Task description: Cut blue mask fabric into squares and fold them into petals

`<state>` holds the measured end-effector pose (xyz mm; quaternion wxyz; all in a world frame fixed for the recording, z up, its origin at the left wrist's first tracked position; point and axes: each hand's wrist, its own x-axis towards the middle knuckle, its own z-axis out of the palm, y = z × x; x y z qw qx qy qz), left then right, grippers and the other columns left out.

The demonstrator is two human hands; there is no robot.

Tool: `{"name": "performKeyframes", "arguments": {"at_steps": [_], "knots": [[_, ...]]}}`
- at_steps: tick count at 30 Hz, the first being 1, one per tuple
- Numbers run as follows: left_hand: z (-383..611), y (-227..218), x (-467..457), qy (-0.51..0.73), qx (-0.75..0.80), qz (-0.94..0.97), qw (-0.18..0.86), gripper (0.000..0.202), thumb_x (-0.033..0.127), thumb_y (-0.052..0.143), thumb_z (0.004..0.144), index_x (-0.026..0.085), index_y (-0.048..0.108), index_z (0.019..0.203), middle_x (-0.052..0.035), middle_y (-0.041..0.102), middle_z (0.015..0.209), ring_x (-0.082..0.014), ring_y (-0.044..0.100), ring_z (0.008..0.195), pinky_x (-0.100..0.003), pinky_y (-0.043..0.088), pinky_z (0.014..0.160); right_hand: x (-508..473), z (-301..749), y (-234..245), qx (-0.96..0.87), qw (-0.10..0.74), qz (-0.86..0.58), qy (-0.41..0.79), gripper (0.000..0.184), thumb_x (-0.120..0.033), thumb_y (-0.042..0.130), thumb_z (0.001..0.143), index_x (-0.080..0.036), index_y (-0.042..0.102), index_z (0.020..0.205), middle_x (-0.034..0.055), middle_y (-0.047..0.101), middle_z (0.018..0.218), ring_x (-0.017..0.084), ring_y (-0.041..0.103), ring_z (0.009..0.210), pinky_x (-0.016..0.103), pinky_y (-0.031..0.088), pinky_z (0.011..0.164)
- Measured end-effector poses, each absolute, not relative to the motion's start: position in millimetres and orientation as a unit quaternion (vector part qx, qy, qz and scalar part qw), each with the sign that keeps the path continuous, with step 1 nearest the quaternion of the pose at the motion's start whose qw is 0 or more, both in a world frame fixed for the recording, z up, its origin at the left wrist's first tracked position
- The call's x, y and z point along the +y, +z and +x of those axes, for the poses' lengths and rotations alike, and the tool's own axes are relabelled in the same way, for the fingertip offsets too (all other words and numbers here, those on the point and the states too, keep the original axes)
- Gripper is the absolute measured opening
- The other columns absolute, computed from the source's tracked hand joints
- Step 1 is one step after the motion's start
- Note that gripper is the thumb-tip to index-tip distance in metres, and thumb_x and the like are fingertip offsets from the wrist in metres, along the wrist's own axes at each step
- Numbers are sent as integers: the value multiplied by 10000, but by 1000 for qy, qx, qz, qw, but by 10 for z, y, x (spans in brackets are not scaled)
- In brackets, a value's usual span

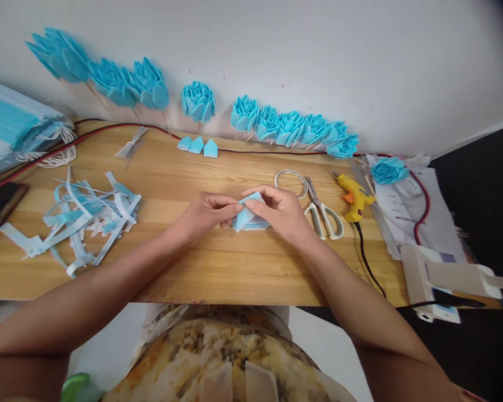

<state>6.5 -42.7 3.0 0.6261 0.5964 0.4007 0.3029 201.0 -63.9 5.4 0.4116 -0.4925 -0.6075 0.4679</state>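
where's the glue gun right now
In the head view, the glue gun lies on the right side of the table, just right of the scissors and left of the loose blue flower.

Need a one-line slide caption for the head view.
Left hand and right hand pinch a folded blue piece over a wooden table; scissors, glue gun nearby, blue flowers behind.
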Motion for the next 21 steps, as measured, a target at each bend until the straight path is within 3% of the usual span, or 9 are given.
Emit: {"name": "performKeyframes", "arguments": {"at_steps": [3, 12, 18, 21], "knots": [[77, 19, -429, 298, 403, 609, 615, 278, 418, 718, 756, 157, 699, 662, 17, 561, 536, -87, 464, 508, -206, 354, 492, -649, 1977, 57, -608, 419, -494, 460, 192, -380, 695, 821, -189, 705, 832, -9, 637, 694, 112, 545, 627, 243, 419, 572], [70, 47, -437, 300, 410, 594, 624, 314, 436, 686, 791, 148, 688, 666, 3, 585, 539, -91, 493, 510, -207, 387, 506, -667, 1939, 57, -621, 438, -495, 421, 120, -315, 691, 813, -199, 678, 839, -19, 632, 700, 108, 543, 620, 244, 429, 567], [63, 24, -416, 307, 401, 556, 660, 325, 424, 709, 780, 147, 671, 616, -1, 591, 524, -86, 491, 488, -212, 383, 494, -680, 1946, 64, -698, 449, -497, 255, 19, -238, 670, 836, -226, 677, 823, -8, 692, 787, 139, 595, 712, 289, 485, 680], [76, 17, -407, 310, 383, 515, 701, 336, 435, 733, 759, 144, 663, 605, -5, 588, 515, -88, 487, 474, -219, 383, 480, -664, 1981, 70, -744, 437, -469, 188, 65, -206, 633, 866, -243, 687, 857, 4, 718, 845, 168, 633, 791, 335, 501, 759]]}}
